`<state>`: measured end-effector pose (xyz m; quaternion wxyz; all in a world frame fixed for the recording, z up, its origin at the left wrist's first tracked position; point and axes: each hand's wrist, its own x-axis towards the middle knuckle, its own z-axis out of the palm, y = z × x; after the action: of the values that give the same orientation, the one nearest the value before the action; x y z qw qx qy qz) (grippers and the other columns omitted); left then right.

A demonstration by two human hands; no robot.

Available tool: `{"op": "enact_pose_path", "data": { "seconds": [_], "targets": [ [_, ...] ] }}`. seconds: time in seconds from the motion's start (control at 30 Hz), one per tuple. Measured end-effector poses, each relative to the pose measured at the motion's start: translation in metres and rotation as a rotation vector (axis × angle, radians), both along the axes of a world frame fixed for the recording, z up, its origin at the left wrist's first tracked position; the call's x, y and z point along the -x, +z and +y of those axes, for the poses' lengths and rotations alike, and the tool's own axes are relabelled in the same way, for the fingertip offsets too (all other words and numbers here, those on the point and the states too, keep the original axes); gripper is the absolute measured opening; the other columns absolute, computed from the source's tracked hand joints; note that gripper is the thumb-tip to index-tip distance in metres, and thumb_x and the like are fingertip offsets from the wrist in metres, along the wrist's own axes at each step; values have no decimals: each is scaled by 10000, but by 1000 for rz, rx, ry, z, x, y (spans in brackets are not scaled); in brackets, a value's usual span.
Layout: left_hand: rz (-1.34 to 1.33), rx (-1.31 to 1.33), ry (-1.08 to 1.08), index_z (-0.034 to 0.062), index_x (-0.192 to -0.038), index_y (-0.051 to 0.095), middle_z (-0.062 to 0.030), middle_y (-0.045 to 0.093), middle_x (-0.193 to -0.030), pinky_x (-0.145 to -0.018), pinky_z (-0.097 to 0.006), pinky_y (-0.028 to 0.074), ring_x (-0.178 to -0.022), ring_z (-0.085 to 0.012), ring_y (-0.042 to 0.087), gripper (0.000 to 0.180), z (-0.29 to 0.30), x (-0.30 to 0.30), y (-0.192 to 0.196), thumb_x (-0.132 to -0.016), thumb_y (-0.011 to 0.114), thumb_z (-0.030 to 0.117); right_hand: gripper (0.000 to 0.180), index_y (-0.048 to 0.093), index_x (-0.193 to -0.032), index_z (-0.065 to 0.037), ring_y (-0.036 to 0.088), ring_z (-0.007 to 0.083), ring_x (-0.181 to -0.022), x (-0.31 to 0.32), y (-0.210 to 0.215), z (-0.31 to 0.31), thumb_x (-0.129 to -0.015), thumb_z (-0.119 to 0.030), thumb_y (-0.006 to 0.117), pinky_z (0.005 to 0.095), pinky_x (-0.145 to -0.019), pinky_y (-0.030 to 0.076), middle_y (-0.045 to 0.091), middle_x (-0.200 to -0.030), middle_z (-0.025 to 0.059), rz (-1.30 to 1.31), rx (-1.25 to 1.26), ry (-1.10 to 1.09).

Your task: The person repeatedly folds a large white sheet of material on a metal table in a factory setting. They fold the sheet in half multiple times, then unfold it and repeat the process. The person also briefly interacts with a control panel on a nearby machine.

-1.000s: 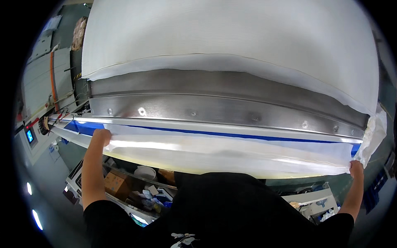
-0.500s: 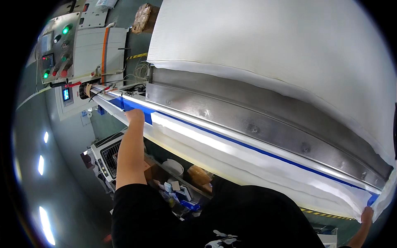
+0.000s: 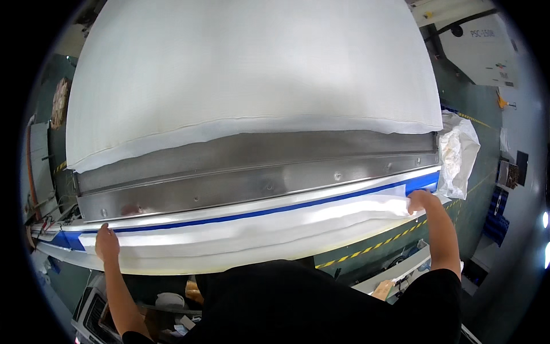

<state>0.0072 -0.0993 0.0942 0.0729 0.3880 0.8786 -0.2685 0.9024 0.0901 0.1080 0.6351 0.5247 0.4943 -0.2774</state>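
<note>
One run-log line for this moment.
left hand: at white fabric strip, near left end | right hand: at its right end | metal panel: beyond strip

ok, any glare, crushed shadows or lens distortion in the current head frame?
Head view: bright glare on the white cloth beside the right hand; head view: softer reflections on the metal panel, shirt nearly pure black; head view: large sheet's sides bow, corners black.

Brown bundle [image 3: 60, 103], round white tub [image 3: 170, 300], striped floor tape [image 3: 372, 248], white cabinet [image 3: 478, 57]
</note>
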Motion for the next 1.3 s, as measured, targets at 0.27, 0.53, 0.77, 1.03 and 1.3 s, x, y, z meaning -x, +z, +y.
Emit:
{"op": "enact_pose_path", "data": {
  "seconds": [0.27, 0.53, 0.77, 1.03, 1.3],
  "targets": [
    [-148, -382, -3, 85, -1063, 644, -106, 668, -980, -733, -380, 508, -859, -282, 645, 255, -4, -86, 12, -880, 533, 225, 299, 678, -884, -142, 631, 309, -849, 24, -32, -18, -609, -260, 676, 398, -741, 511, 674, -850, 99, 371, -404, -55],
    [-386, -555, 202, 106, -1023, 664, -112, 675, -827, -683, -347, 515, -724, -243, 650, 226, -79, -112, -28, -860, 586, 242, 209, 572, -768, -54, 592, 361, -734, 103, -28, -85, -787, -260, 603, 471, -635, 467, 607, -744, 158, 705, -879, -137],
    [-293, -776, 42, 141, -854, 670, -46, 603, -621, -526, -340, 461, -547, -216, 583, 117, -79, -124, -27, -766, 602, 174, 326, 439, -637, 14, 347, 174, -489, 148, -34, -139, -896, -154, 542, 349, -467, 303, 405, -526, 125, 799, -1340, -554],
    [-317, -725, -5, 147, -854, 645, -37, 604, -619, -583, -387, 488, -608, -269, 607, 137, -79, -125, -44, -758, 592, 229, 262, 604, -911, -10, 574, 326, -714, 142, -29, -130, -876, -264, 552, 399, -660, 453, 594, -786, 207, 660, -1226, -323],
    [-371, -573, 153, 181, -853, 635, -19, 609, -624, -589, -401, 490, -626, -266, 615, 146, -54, -145, 3, -764, 590, 288, 329, 654, -862, -8, 610, 398, -733, 142, -21, -128, -885, -311, 527, 452, -661, 473, 641, -801, 220, 683, -1269, -231]
  ]
}}
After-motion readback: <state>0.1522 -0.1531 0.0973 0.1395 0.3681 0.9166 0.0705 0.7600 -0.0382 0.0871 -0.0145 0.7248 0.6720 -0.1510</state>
